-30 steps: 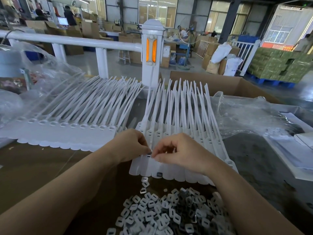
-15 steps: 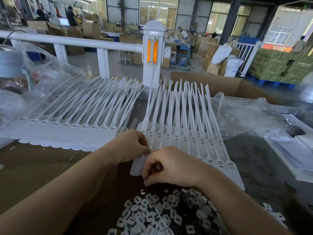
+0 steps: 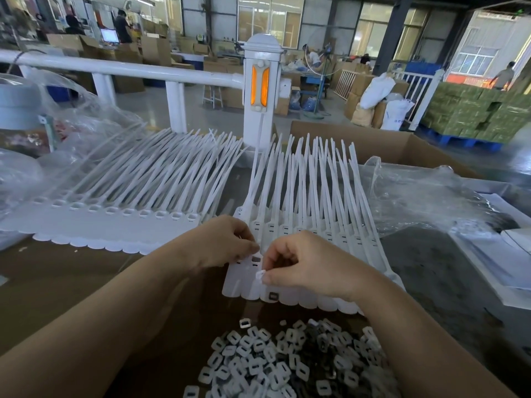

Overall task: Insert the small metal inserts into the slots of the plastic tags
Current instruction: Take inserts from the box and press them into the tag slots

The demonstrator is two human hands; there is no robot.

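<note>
Here the right hand (image 3: 310,262) pinches a small insert (image 3: 261,274) over the row of white tags (image 3: 287,297) on the worktop (image 3: 57,282), while the left hand (image 3: 227,242) grips the tags' upper edge beside it.

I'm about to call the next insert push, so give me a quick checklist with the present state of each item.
1. Insert in the right hand: ok, pinched at the fingertips.
2. Tag strip steadied: ok, the left hand holds its near left end.
3. Open slot in sight: ok, a dark slot shows between the two hands.
4. Insert lined up with the slot: not ok, it sits just below the slot, not yet in it.
5. Insert facing the right way: cannot tell, too small.
6. Supply: ok, a pile of inserts lies near the person; one loose insert rests on the strip's near edge.
</note>
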